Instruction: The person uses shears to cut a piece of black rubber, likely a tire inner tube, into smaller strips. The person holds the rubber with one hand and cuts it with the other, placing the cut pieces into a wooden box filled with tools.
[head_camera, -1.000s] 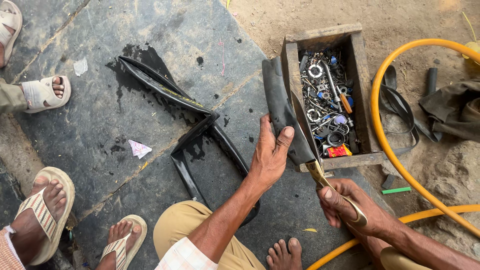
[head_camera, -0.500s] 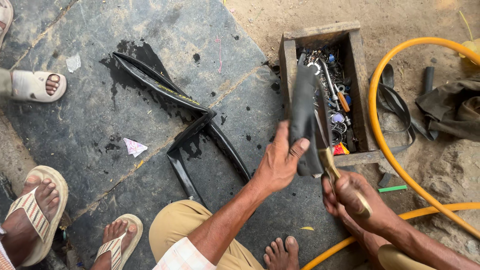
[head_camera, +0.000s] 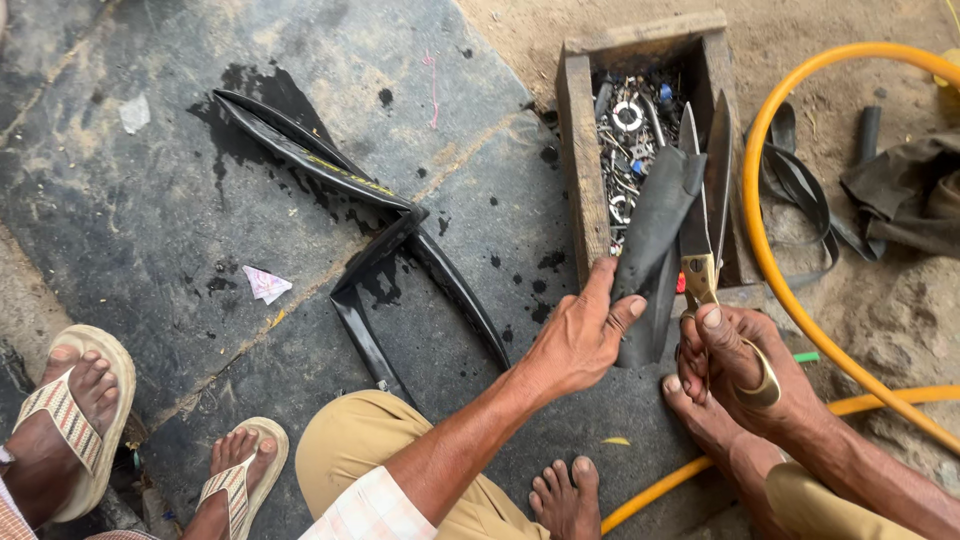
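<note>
Fingers (head_camera: 615, 300) of left hand (head_camera: 575, 340) pinch black rubber strip (head_camera: 650, 235), held up over wooden parts box (head_camera: 580, 170). Right hand (head_camera: 735, 355) grips open scissors (head_camera: 705, 200), blades astride strip edge. Keep rubber taut, cut deep in blades.

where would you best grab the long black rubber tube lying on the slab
Take the rubber tube at the fold in its middle, coming from above. It lies flat on the wet stone slab, so only its top face is open to fingers, and the fold is the thickest spot. Both arms should then hang evenly.
</note>
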